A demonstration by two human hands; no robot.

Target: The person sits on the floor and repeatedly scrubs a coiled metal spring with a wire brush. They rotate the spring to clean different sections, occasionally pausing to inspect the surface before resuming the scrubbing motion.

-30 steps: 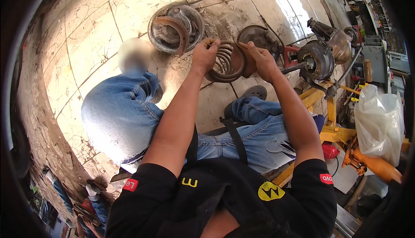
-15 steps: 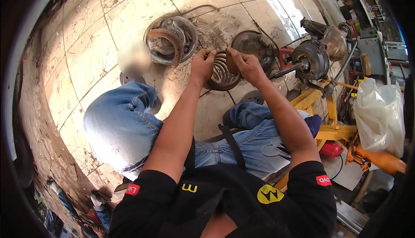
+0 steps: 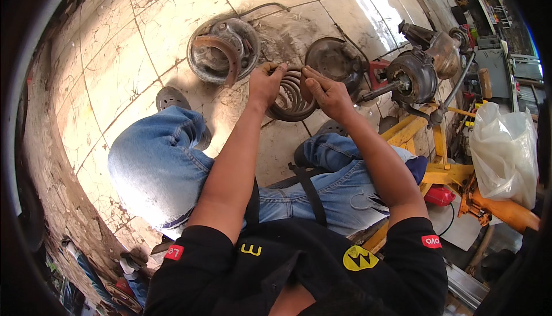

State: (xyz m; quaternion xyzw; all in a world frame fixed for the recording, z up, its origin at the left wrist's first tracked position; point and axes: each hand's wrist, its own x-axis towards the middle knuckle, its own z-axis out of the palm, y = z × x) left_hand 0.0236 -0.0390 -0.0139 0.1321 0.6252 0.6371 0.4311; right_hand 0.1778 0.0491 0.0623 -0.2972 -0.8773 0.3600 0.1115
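Head: two hands, one spring

White-lettered red rectangular patches mark both sleeves of the black fabric shirt; its chest bears a yellow curved mark and a rounded yellow-and-black emblem.

Spring: is looking like metal, its round wire showing a faint dull sheen
Curved strip: is appearing rusty, matt and rough
Round drum: is showing grimy metal, gleaming in patches
Rod: is looking like smooth metal
Floor: is showing stained tiles, shining where light is falling
Bag: is looking like thin plastic, glossy and creasing
Yellow stand: is showing scuffed paint
Jeans: are showing faded denim
Shirt: is looking like matt cloth
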